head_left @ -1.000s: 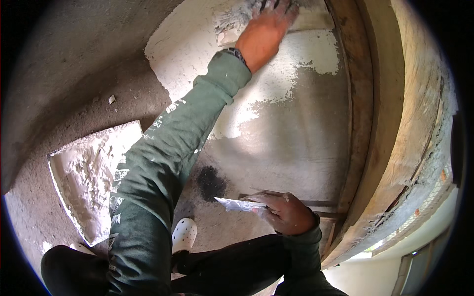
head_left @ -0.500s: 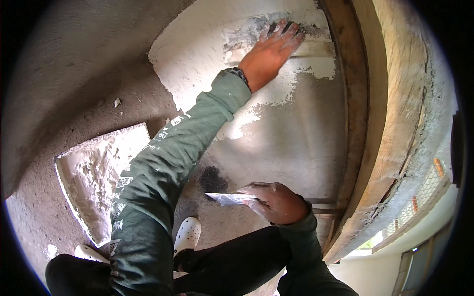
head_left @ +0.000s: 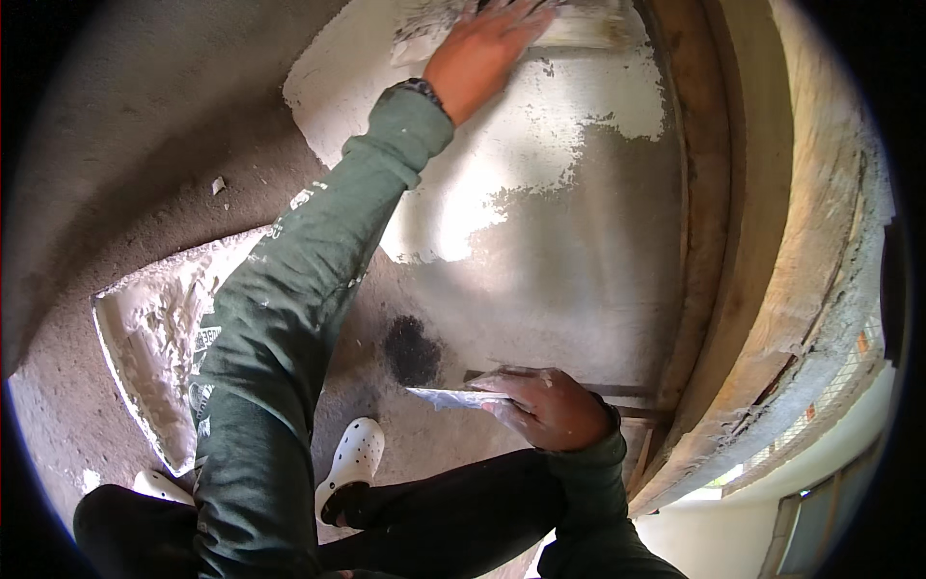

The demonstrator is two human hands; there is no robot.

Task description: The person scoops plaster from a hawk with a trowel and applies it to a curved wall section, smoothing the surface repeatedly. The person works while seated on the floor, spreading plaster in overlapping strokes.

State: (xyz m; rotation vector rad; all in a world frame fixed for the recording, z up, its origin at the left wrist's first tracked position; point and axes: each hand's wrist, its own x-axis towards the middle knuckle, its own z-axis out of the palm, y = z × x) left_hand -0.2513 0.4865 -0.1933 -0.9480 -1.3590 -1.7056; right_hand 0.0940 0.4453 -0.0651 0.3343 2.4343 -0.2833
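Note:
My left hand (head_left: 490, 53) reaches up to the far part of the wall, its fingers curled over a wide, smeared plastering trowel (head_left: 593, 27) laid against the surface. The fingertips are partly cut off by the picture's top edge. Below the blade spreads a patch of white plaster (head_left: 463, 188) with a ragged edge, over bare grey wall (head_left: 569, 280). Low and to the right, my right hand (head_left: 555, 407) is closed around a flat putty knife (head_left: 458, 397) coated with white, its blade pointing left, apart from the wall. Both hands have white residue.
A tray of white plaster (head_left: 154, 318) lies on the rough floor (head_left: 58, 415) at left, partly behind my left sleeve. Wooden framing (head_left: 709, 193) bounds the wall on the right. A dark stain (head_left: 412, 350) marks the wall's foot, near my white clog (head_left: 355, 454).
My left hand and the trowel have moved up and slightly left, with smooth white plaster showing below the blade. My right hand with the putty knife stays nearly in place. The view has shifted slightly.

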